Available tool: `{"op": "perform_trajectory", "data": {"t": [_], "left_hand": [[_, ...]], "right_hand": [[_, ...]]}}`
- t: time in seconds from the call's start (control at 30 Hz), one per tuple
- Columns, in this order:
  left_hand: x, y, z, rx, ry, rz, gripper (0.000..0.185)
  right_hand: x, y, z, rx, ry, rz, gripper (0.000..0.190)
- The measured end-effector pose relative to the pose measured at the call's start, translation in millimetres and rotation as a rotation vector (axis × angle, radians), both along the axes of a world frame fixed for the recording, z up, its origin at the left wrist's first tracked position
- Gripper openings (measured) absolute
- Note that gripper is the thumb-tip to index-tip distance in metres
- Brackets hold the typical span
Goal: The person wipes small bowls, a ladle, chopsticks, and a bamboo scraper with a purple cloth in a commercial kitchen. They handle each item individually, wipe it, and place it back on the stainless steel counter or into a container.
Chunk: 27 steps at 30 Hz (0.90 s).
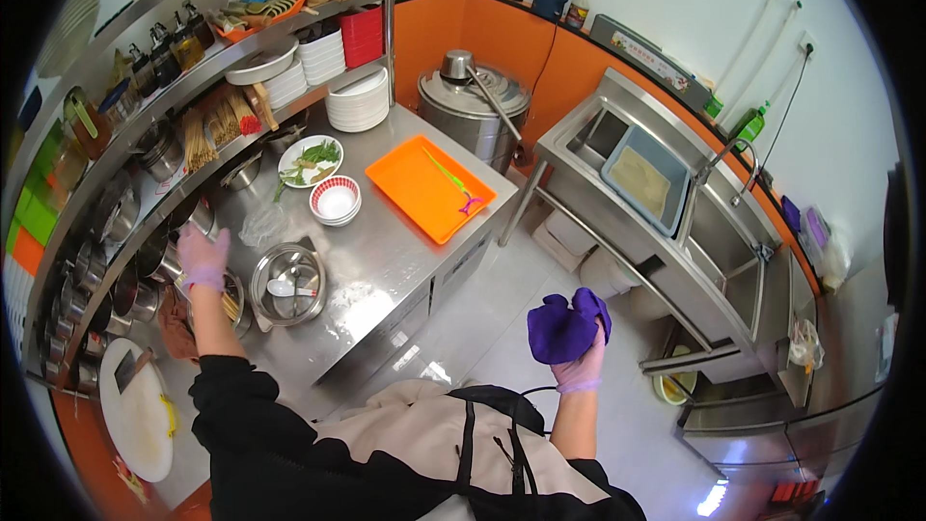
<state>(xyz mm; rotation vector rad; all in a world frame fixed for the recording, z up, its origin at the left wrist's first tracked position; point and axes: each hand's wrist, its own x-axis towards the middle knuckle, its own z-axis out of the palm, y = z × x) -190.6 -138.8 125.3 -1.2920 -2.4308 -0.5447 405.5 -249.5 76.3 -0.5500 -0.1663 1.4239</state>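
Observation:
My left hand (203, 257), in a thin pink glove, reaches over the steel counter to the metal pots under the shelf; its fingertips are near a steel pot (194, 215), and whether they grip it I cannot tell. A purple cloth (561, 329) is bunched in my gloved right hand (581, 365), held over the floor to the right of the counter. Just right of my left forearm, a round steel pot (288, 286) holds a white spoon (289, 289). A brown cloth (176, 322) lies left of the forearm, and a clear plastic bag (263, 223) is beyond the hand.
On the counter are an orange tray (432, 192), red-and-white bowls (336, 200), a plate of greens (311, 161) and a white cutting board (137, 409) with a cleaver (130, 370). A steel sink (723, 260) holding a grey basin (645, 179) stands right; a large lidded pot (474, 105) is behind.

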Motion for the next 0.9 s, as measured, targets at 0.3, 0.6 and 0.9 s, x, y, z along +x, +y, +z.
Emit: {"op": "perform_trajectory", "data": {"t": [0.3,0.6,0.9], "left_hand": [[244,101,-41,-0.174,-0.194,-0.613,0.05],[400,199,-101,-0.663,-0.272,-0.636,0.043],[418,239,-122,-0.882,-0.263,-0.581,0.038]], "right_hand": [[117,18,1,-0.029,-0.059,-0.11,0.044],[154,0,-10,-0.192,0.112,-0.499,0.039],[147,12,-2,-0.185,0.108,-0.554,0.042]]}}
